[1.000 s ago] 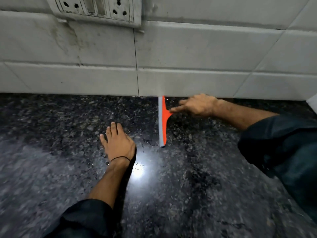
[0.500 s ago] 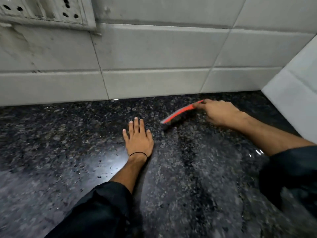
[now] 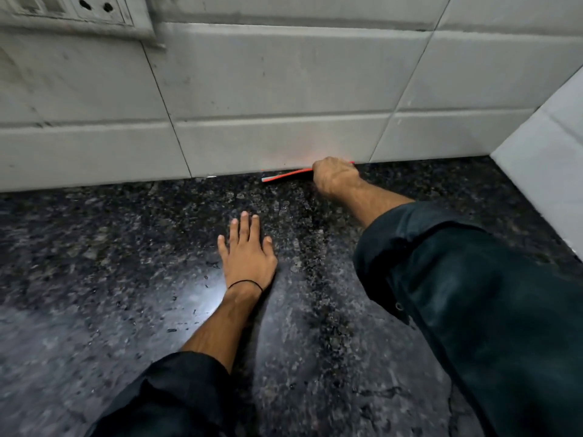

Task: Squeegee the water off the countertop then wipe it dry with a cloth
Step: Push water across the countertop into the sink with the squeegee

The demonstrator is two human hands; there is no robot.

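Squeegee (image 3: 285, 176) lies against the wall (image 3: 284, 89), behind the left hand (image 3: 247, 253).

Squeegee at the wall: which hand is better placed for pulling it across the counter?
Right. The right hand already grips the squeegee at the wall tiles. The left hand lies flat on the counter, empty, apart from it.

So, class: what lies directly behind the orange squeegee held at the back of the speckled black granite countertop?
Behind the orange squeegee stands the pale tiled wall, meeting the black granite countertop. The right hand covers the squeegee's handle, so that part cannot be seen.
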